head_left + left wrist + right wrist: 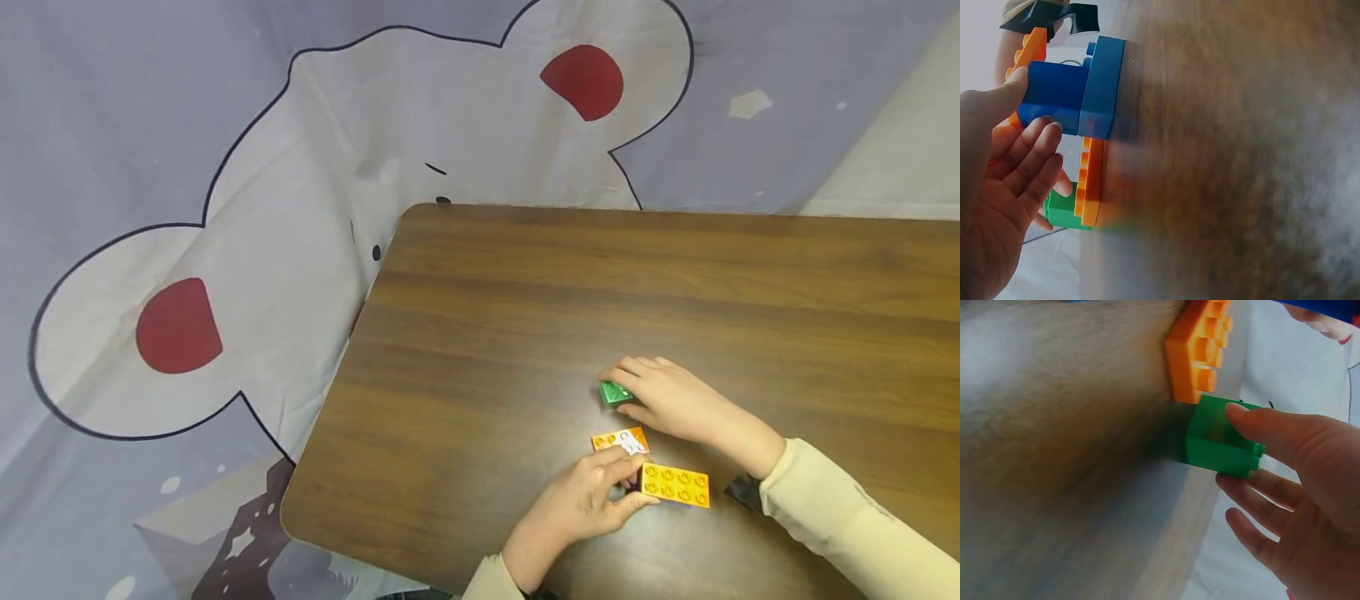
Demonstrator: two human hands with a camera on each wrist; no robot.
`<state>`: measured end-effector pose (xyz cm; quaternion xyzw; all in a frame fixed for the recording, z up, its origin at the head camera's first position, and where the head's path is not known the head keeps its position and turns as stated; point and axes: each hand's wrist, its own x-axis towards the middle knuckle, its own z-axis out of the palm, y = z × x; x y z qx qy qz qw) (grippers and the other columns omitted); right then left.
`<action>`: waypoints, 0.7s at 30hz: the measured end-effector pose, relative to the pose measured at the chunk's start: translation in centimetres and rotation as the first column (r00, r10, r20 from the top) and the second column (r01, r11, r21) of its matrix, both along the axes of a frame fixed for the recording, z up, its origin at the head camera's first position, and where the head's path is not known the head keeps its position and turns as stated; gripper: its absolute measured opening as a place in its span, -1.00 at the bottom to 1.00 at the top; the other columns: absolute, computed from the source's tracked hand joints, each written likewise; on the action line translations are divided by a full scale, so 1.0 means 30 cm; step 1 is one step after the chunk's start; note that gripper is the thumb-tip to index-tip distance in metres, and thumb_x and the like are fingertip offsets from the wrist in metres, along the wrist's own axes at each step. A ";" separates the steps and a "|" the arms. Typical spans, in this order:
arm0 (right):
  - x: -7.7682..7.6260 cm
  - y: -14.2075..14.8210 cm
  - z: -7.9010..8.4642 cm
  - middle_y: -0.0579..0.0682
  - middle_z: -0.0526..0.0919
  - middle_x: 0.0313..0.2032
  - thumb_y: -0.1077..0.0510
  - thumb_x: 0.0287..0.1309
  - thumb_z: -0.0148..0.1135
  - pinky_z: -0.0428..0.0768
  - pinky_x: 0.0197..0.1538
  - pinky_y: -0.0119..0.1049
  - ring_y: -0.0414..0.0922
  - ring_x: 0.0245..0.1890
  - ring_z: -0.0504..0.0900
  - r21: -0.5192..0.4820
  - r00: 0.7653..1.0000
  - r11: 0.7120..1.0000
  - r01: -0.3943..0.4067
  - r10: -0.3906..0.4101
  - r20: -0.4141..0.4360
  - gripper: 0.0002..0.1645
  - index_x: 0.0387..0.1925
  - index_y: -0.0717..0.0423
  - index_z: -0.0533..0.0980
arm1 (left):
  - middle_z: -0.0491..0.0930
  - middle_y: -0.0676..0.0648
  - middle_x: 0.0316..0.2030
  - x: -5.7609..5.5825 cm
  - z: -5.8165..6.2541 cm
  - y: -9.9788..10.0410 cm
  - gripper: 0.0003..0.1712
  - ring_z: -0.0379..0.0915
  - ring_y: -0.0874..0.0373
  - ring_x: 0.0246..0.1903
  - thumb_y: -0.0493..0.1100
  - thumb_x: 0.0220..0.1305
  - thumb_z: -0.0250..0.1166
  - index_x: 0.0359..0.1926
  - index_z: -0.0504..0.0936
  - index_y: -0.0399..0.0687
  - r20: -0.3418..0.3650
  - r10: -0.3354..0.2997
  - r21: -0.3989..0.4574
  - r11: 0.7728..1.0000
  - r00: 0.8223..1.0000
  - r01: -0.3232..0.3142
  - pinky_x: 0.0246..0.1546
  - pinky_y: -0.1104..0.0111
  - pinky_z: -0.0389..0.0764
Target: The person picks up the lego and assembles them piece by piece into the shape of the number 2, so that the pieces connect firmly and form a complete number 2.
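Observation:
My left hand point(588, 496) pinches a small stack of toy building bricks at its end, thumb and fingers about the square blue brick point(1054, 97). Below that lies a long blue brick point(1102, 90) on the table; on top sits a flat yellow-orange brick point(675, 486) with studs. With thumb and fingers, my right hand point(667, 398) holds a green brick point(1219, 440), its studs toward the palm in the right wrist view. Between the hands, a flat orange brick point(618, 438) lies on the table, close to both the stack and the green brick.
The brown wooden table point(480, 333) has a rounded corner and edge at the left. Behind it hangs a cloth point(315, 150) printed with a white cartoon animal. Dark straps point(744, 492) show near the right wrist.

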<state>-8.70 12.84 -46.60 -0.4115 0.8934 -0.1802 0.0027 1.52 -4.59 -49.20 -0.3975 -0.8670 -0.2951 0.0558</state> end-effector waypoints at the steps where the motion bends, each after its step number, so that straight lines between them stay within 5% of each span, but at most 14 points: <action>1: -0.002 0.001 -0.003 -0.06 0.58 -0.15 0.14 -0.08 0.44 0.50 -0.10 -0.11 -0.10 -0.19 0.57 -0.009 1.000 1.000 0.001 -0.001 -0.007 -0.48 -0.01 0.08 0.50 | 0.51 0.08 -0.36 -0.001 0.000 0.000 -0.52 0.44 0.41 -0.41 0.01 0.14 0.34 0.00 0.58 -0.20 0.005 -0.002 0.007 1.000 1.000 0.002 -0.29 0.80 0.35; 13: -0.007 -0.004 -0.027 -0.07 0.58 -0.18 0.13 -0.05 0.42 0.52 -0.07 -0.08 -0.13 -0.20 0.56 -0.039 0.999 0.999 0.031 -0.029 0.042 -0.47 0.01 0.09 0.48 | 0.53 0.03 -0.39 -0.008 -0.005 0.000 -0.51 0.47 0.35 -0.42 -0.09 0.07 0.41 -0.01 0.60 -0.27 0.098 -0.039 0.123 0.992 0.994 0.027 -0.32 0.78 0.38; 21: -0.006 -0.004 -0.027 -0.05 0.58 -0.16 0.11 -0.02 0.40 0.51 -0.02 -0.05 -0.10 -0.17 0.58 -0.009 0.999 1.000 0.027 -0.026 0.030 -0.47 0.03 0.13 0.49 | 0.52 0.04 -0.39 -0.006 -0.007 0.003 -0.53 0.46 0.36 -0.42 -0.08 0.09 0.39 -0.01 0.60 -0.24 0.100 -0.028 0.109 0.994 0.995 0.017 -0.31 0.79 0.38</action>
